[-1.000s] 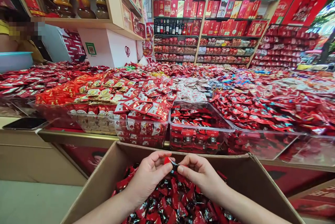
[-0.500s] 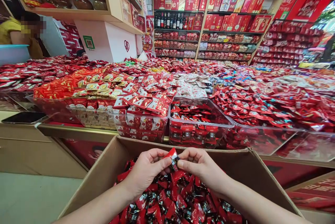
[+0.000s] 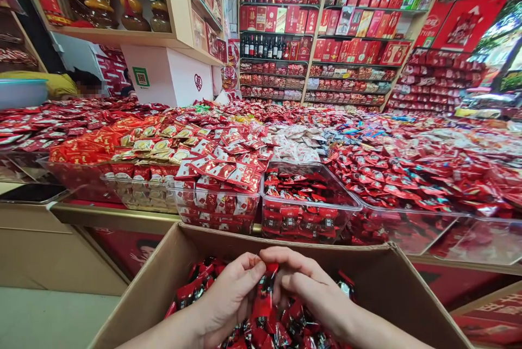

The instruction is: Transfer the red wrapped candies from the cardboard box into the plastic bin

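Observation:
My left hand (image 3: 238,289) is closed in a pinch on the top end of a small red-and-black wrapped candy (image 3: 266,289). My right hand (image 3: 312,284) curves round the candy's other side, its index fingertip near the left thumb and its own thumb held apart from the wrapper; some of its fingers are hidden. Both hands are inside an open cardboard box (image 3: 379,273), above a heap of similar wrapped candies (image 3: 281,335).
Past the box's far edge, clear plastic bins (image 3: 310,205) of wrapped sweets line a counter. A dark tablet-like device (image 3: 32,193) lies at the left. Shelves (image 3: 281,33) of bottles and red boxes stand behind. A person in a yellow top (image 3: 61,81) bends over at the far left.
Both hands have come down slightly deeper into the box with the candy. My right thumb has come off the wrapper. The view has tilted up a little, and the person at left has bent lower.

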